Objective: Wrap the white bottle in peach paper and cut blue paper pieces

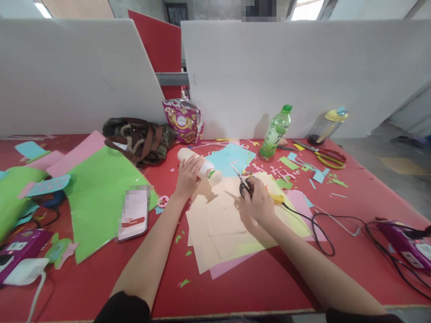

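Note:
My left hand [189, 175] is wrapped around a white bottle [204, 168], which lies tilted with its neck toward the right. A green band shows near its pale end. In my right hand [259, 197] are small scissors [237, 172] with black handles, their blades pointing up and left. Both hands are above a stack of cream paper sheets [205, 246] with pink and yellow-green sheets under it. Beside my right hand lies a yellow tool [278, 198] on a black cord, partly hidden by the hand. Blue paper [232, 154] lies just behind the bottle.
A green-labelled drink bottle [276, 132], large scissors [325, 154] and a clear jar [328, 125] stand or lie at back right among paper scraps. Left are a phone [134, 213], green sheet [96, 197] and bag [141, 139]. A purple power strip [404, 244] sits right.

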### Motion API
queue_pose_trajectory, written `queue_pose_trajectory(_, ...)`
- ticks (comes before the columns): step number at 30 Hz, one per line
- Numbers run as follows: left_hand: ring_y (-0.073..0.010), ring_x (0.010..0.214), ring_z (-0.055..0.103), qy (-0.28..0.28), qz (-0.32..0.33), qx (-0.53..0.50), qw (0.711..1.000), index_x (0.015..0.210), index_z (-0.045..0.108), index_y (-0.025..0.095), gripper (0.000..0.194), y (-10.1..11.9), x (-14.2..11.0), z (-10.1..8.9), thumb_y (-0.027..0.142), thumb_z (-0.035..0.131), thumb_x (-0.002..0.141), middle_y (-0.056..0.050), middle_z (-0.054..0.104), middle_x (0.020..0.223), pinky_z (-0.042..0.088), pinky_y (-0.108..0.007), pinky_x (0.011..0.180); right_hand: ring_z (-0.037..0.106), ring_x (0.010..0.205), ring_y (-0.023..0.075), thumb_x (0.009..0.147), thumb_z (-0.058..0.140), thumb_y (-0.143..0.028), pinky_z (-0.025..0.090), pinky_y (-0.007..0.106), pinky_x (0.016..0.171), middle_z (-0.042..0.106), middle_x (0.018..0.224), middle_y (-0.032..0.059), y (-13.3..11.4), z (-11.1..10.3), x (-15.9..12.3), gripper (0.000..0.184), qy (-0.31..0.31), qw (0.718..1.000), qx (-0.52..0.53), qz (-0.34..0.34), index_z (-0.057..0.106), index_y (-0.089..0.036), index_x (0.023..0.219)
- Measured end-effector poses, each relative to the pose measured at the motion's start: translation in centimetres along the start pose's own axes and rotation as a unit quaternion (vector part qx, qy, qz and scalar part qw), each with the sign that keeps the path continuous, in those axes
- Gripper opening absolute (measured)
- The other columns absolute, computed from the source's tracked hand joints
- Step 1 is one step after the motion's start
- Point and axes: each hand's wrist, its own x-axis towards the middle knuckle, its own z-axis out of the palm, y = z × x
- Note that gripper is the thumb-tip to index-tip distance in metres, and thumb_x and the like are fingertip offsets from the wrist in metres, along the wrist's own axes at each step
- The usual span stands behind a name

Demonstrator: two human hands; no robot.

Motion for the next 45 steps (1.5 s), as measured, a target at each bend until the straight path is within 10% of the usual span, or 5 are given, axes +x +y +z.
queue_pose_trajectory(10, -0.0279, 0.116, 0.035, -0.079, 0.014, 0.106, 0.991, 0.11, 0.05, 0.029, 0.032, 0.1, -0.9, 0.4, 0.019, 0.042, 0.08, -0.006, 0.051, 0.118, 0.013, -0.052, 0.094, 0.053, 0.073, 0.0223, 0.069, 0.048, -0.028, 0.032, 0.034, 0.068, 0.059, 0.077, 0.0053, -0.2, -0.5, 0.1, 0.02, -0.107, 0.988, -0.108, 0.001, 0.048, -0.017, 0.085)
queue_pose_trajectory(16, -0.0299, 0.117, 0.03, -0.148, -0.007, 0.144, 0.978, 0.112, 0.049, 0.03, 0.032, 0.2, -1.0, 0.0, 0.028, 0.041, 0.081, -0.006, 0.045, 0.125, 0.012, -0.053, 0.093, 0.051, 0.055, 0.0162, 0.075, 0.044, -0.024, 0.026, 0.025, 0.049, 0.059, 0.064, 0.0047, 0.2, -0.1, -0.3, 0.009, -0.199, 0.973, -0.118, -0.003, 0.05, -0.017, 0.073)
queue_pose_trajectory(31, -0.0282, 0.115, 0.032, -0.187, -0.035, 0.126, 0.973, 0.117, 0.043, 0.029, 0.042, 1.0, -0.5, -0.8, 0.024, 0.047, 0.075, -0.009, 0.039, 0.128, 0.011, -0.053, 0.092, 0.049, 0.094, 0.0205, 0.077, 0.04, -0.012, 0.037, 0.031, 0.083, 0.058, 0.099, 0.0114, -0.9, 0.3, -0.6, 0.017, -0.186, 0.976, -0.037, -0.106, 0.055, -0.014, 0.085)
queue_pose_trajectory(38, -0.0215, 0.11, 0.039, -0.184, -0.065, 0.076, 0.978, 0.108, 0.048, 0.02, 0.041, 3.0, 1.4, -2.7, 0.007, 0.038, 0.071, -0.007, 0.049, 0.117, 0.018, -0.043, 0.093, 0.048, 0.083, 0.0262, 0.072, 0.043, -0.013, 0.036, 0.032, 0.061, 0.056, 0.085, 0.0137, 1.2, -1.6, 0.7, 0.018, -0.198, 0.947, -0.254, -0.012, 0.051, -0.01, 0.089)
queue_pose_trajectory(45, -0.0189, 0.096, 0.05, -0.299, -0.036, 0.032, 0.953, 0.097, 0.053, 0.018, 0.024, 5.7, 2.8, -5.0, 0.017, 0.036, 0.08, -0.006, 0.057, 0.101, 0.032, -0.035, 0.081, 0.052, 0.075, 0.0215, 0.074, 0.044, -0.015, 0.029, 0.031, 0.062, 0.055, 0.088, 0.0092, 3.1, -3.2, 0.3, 0.018, -0.251, 0.92, -0.3, -0.024, 0.048, -0.014, 0.091)
